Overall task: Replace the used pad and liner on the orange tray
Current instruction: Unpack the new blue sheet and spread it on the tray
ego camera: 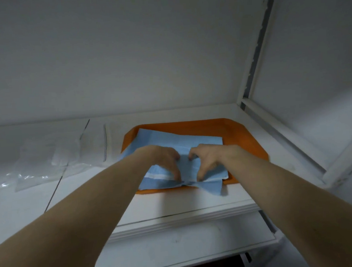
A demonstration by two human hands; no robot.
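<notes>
Two hands work at the middle of the flat orange plastic tray point(239, 133), which sits on the white counter point(176, 204) toward the right, near the corner wall. The left hand point(164, 159) and right hand point(209, 158) sit side by side on the light-blue rectangular paper pad point(192, 140), fingers and thumbs curled and pinching a fold of it close to the near edge. The pad lies skewed, one corner overhanging the tray's near rim. Whether a separate liner lies beneath cannot be told. Recommendation: hold both pinches even, gather inward from the edges and lift flat — without dragging the tray. Clear plastic bags point(54, 158) lie well apart at left.
</notes>
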